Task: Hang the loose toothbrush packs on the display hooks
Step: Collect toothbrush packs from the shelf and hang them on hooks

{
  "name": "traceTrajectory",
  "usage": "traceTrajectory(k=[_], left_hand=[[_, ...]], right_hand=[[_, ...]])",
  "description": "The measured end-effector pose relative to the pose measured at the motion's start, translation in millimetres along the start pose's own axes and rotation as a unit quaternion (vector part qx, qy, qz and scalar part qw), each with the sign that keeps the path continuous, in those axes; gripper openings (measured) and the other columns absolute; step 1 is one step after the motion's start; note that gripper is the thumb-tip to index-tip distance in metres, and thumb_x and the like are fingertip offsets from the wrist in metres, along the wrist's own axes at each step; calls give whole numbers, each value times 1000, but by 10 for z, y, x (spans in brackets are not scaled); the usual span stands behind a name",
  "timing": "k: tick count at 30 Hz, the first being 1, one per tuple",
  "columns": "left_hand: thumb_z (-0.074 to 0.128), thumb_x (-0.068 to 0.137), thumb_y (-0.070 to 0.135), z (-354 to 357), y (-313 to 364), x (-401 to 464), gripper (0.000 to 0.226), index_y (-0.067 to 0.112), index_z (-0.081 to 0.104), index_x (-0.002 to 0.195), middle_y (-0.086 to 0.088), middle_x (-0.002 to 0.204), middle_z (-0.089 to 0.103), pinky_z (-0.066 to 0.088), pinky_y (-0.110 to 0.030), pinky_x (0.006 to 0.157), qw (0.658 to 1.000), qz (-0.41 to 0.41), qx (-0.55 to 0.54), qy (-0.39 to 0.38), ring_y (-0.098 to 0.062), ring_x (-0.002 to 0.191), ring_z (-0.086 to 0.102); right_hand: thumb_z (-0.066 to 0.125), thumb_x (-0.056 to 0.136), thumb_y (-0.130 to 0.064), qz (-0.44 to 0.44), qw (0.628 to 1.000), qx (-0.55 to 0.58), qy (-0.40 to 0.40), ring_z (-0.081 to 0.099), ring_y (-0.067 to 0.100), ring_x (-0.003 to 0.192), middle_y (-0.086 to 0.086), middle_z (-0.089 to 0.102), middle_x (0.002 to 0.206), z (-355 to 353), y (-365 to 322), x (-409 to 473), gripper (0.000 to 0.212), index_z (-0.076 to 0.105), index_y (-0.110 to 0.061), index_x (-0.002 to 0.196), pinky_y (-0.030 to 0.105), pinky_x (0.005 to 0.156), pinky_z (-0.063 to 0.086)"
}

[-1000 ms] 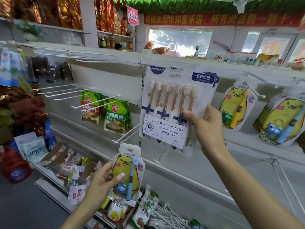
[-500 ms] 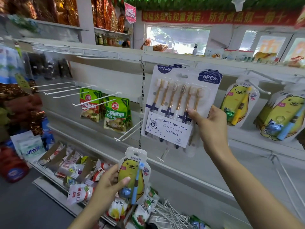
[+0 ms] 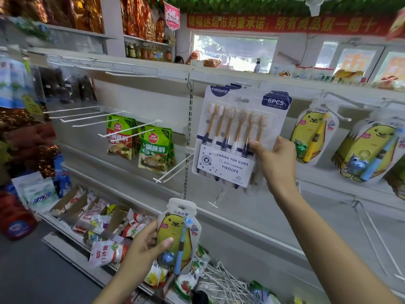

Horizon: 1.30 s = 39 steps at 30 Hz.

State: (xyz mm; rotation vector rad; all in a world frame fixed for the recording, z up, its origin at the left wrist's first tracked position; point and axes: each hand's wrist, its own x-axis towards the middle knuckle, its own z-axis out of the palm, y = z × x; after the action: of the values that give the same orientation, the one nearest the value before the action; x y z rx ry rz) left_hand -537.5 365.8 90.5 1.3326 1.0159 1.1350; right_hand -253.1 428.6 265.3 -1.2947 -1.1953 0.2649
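Yellow bear pack (image 3: 175,235) in left hand (image 3: 142,249); right hand (image 3: 276,163) perhaps hanging six-pack (image 3: 236,137).

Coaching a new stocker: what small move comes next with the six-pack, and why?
Probably let go and draw back the right hand: the six-pack of toothbrushes appears level with packs behind it, while the left hand holds the bear toothbrush pack unhung.

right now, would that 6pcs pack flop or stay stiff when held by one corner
Probably fairly stiff: the 6pcs pack stays flat though the right hand pinches only its lower right edge. Likely light, since one hand holds it up. Its glossy plastic may be slippery.
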Motion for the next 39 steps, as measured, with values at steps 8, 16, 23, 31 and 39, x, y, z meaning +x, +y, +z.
traceTrajectory(k=[8,16,23,31,39], left_hand=[[68,86,7,28,-10,-148,40,20,62,123,-3,108,77,59,-25,77,1000,4,6,-6,-18,96,73],[68,86,5,78,15,-228,40,17,62,124,-5,106,77,59,-24,74,1000,8,4,-5,-18,94,74],[69,83,9,183,25,-244,40,17,63,122,-6,106,77,59,-24,74,1000,12,2,-11,-21,97,73],[82,77,33,462,88,-209,52,12,64,121,-4,107,76,60,-31,81,999,37,7,-32,-24,99,73],[68,87,10,944,224,-148,35,14,63,121,-4,107,77,59,-28,82,995,42,-12,-86,-21,100,74]], right_hand=[[72,76,-47,10,1000,-7,-3,73,20,83,0,76,85,-6,-9,-68,39,72,-10,90,52,78,59],[84,79,-21,4,1000,27,-5,71,0,76,-7,75,88,-110,9,-229,23,70,-18,98,18,66,57],[84,79,-29,-20,1000,-19,11,69,4,82,-13,71,90,-244,-11,-328,24,65,-25,94,24,70,58],[85,79,-32,-26,998,-57,7,67,8,75,-10,71,86,-384,68,-392,30,67,-17,97,37,72,59],[77,86,-35,8,996,-90,-4,64,-4,78,-17,67,88,-718,285,-655,27,64,-21,105,20,73,55]])
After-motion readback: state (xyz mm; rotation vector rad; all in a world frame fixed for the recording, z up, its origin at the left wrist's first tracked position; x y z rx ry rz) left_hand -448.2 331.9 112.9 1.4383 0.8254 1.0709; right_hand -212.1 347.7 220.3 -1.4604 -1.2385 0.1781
